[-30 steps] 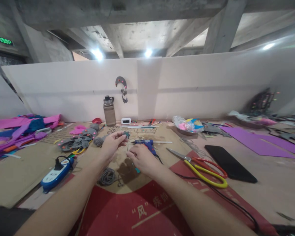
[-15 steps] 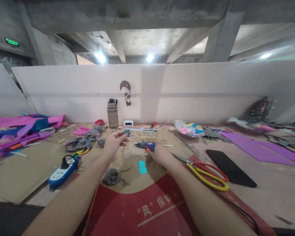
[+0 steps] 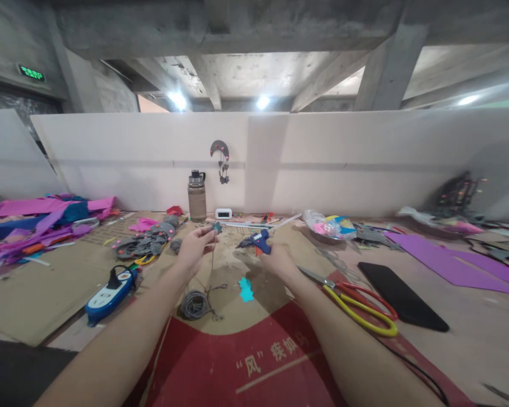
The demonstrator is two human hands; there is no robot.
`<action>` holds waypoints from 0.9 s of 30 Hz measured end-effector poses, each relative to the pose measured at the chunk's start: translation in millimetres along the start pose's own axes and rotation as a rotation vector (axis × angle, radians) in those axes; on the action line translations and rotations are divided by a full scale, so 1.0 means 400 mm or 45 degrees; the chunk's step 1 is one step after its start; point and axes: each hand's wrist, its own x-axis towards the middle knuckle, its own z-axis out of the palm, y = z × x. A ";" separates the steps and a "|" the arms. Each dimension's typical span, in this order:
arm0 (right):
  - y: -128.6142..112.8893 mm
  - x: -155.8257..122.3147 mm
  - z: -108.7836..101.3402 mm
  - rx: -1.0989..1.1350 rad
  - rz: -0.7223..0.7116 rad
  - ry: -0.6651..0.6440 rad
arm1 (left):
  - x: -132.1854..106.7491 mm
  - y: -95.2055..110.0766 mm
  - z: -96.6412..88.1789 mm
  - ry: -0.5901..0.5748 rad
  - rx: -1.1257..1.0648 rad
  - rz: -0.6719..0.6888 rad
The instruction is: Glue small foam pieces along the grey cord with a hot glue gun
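My left hand (image 3: 197, 249) pinches a small teal felt cutout (image 3: 216, 227) at its fingertips, with a strand of grey cord hanging below. My right hand (image 3: 277, 261) grips a blue glue gun (image 3: 258, 241) by its handle, the orange trigger partly under the fingers. Its nozzle points left and down, apart from the cutout. A clear glue stick (image 3: 290, 220) slants up from the gun's rear. Between my forearms, turquoise flower-like cutouts (image 3: 246, 289) lie on the cardboard (image 3: 224, 322), beside a coil of grey cord (image 3: 195, 305).
Red-and-yellow scissors (image 3: 360, 308) and a black phone (image 3: 402, 297) lie right of my right forearm. A blue-and-white power strip (image 3: 112, 294) is at left. Behind stand a bottle (image 3: 197, 198) and a small white clock (image 3: 223, 213). A bowl (image 3: 328, 226) holds wrapped bits.
The glue gun has tipped, its nozzle lower and its rear with the glue stick raised. My left hand still holds the cutout in nearly the same place. The view has shifted slightly.
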 end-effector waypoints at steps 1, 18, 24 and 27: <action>-0.009 -0.003 -0.005 0.031 0.005 0.039 | 0.006 -0.003 -0.004 0.016 -0.021 -0.022; -0.140 -0.120 -0.039 0.776 -0.439 -0.018 | 0.019 -0.008 -0.009 -0.041 -0.104 -0.053; -0.141 -0.118 -0.032 0.730 -0.514 -0.047 | 0.011 -0.001 -0.002 -0.046 -0.109 -0.061; -0.151 -0.124 -0.041 0.677 -0.524 -0.026 | 0.010 0.000 0.000 -0.066 -0.104 -0.047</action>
